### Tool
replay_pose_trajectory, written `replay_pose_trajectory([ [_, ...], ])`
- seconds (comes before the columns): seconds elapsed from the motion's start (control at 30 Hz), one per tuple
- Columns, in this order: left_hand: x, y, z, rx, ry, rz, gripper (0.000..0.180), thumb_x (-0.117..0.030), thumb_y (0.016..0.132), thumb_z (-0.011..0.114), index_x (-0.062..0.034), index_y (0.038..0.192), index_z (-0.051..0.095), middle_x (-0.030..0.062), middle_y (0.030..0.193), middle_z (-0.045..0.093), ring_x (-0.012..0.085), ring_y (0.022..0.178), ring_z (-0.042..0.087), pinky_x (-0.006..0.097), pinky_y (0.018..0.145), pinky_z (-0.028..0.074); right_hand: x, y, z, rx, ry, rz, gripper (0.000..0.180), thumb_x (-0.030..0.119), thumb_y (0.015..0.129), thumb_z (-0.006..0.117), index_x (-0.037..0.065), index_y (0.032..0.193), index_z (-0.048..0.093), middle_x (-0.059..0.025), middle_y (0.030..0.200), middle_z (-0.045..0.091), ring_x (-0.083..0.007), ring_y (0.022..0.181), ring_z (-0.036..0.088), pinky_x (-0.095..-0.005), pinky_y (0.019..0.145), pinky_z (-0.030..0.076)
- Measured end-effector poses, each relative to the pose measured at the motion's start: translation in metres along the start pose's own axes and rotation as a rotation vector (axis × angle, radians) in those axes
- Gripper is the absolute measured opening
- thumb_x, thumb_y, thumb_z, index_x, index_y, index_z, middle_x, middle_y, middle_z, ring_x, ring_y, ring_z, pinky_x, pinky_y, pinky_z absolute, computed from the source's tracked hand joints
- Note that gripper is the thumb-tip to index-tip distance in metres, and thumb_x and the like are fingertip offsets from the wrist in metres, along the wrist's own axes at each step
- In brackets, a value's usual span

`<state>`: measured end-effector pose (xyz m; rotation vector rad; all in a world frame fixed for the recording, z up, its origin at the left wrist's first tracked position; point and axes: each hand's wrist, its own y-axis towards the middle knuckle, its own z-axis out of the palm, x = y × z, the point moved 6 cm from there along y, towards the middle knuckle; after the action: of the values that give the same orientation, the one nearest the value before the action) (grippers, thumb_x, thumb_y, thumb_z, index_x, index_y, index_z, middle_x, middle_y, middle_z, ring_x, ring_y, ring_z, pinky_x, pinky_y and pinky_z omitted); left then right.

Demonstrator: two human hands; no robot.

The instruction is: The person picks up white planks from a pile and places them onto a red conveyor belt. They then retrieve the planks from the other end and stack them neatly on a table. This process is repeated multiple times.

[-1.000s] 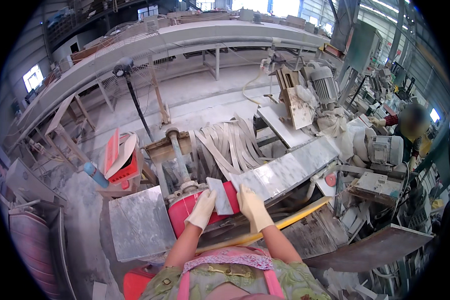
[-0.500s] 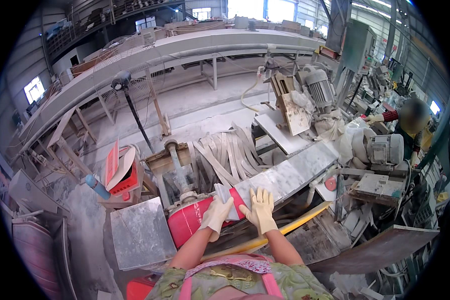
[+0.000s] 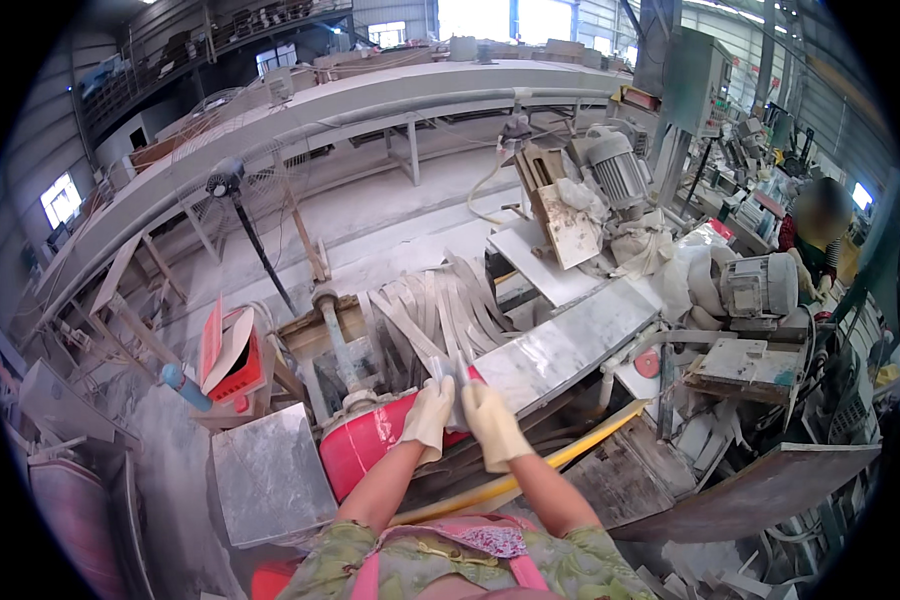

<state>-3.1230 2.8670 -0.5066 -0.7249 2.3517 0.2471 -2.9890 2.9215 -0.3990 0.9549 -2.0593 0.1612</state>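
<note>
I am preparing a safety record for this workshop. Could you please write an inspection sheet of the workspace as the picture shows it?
Surface: long grey stone slab on the machine bed, dusty.
Job's things: small grey stone piece held upright between both hands, above a red bucket.
Clutter: pile of pale stone strips; grey square slab at lower left; red crate.
Hands: left hand and right hand, both in pale gloves, gripping the piece.
Cables: yellow hose runs under the hands; pale hose on the floor.
Surroundings: standing fan, electric motors, another person at far right.
</note>
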Motion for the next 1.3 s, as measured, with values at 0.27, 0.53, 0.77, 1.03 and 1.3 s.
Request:
replay_pose_trajectory([
  [0.27,-0.086,-0.030,-0.060,0.125,-0.213,-0.342,0.078,-0.052,0.090,0.058,0.0153,0.126,0.043,0.0318,0.098,0.070,0.0369,0.074,0.074,0.044,0.067,0.059,-0.069,-0.007,-0.043,-0.046,-0.693,-0.191,0.077,0.052,0.091,0.062,-0.001,0.145,0.048,-0.0252,0.146,0.050,-0.0416,0.142,0.037,-0.0551,0.119,0.025],
  [0.53,-0.061,-0.017,-0.028,0.069,-0.564,-0.380,0.067,-0.046,0.089,0.058,0.0125,0.121,0.046,0.0278,0.086,0.068,0.0359,0.062,0.071,0.044,0.056,0.057,-0.067,0.012,-0.053,0.257,-0.655,-0.033,0.048,0.036,0.101,0.051,-0.001,0.132,0.055,-0.0248,0.139,0.055,-0.0433,0.128,0.052,-0.0515,0.108,0.041],
  [0.77,-0.098,0.017,-0.018,-0.019,-0.344,-0.305,0.068,-0.048,0.091,0.057,0.0106,0.124,0.049,0.0283,0.086,0.069,0.0374,0.069,0.072,0.044,0.066,0.057,-0.068,0.012,-0.079,-0.056,0.030,0.136,0.037,0.028,0.104,0.046,-0.001,0.121,0.062,-0.0303,0.106,0.065,-0.0474,0.107,0.060,-0.0459,0.090,0.048],
  [1.03,-0.139,0.026,-0.028,0.163,-0.187,-0.426,0.083,-0.056,0.091,0.055,0.0107,0.137,0.038,0.0406,0.116,0.063,0.0514,0.110,0.064,0.054,0.096,0.051,-0.070,0.042,-0.102,-0.147,-0.487,-0.073,0.064,0.045,0.094,0.060,-0.001,0.139,0.054,-0.0270,0.132,0.059,-0.0440,0.125,0.053,-0.0493,0.108,0.040],
  [1.3,-0.158,0.035,-0.010,0.102,-0.117,-0.434,0.086,-0.063,0.089,0.053,0.0111,0.131,0.043,0.0382,0.116,0.064,0.0496,0.112,0.064,0.052,0.096,0.051,-0.146,0.045,-0.109,-0.080,-0.825,-0.219,0.056,0.040,0.099,0.053,0.004,0.143,0.053,-0.0271,0.140,0.055,-0.0471,0.132,0.047,-0.0537,0.116,0.030],
])
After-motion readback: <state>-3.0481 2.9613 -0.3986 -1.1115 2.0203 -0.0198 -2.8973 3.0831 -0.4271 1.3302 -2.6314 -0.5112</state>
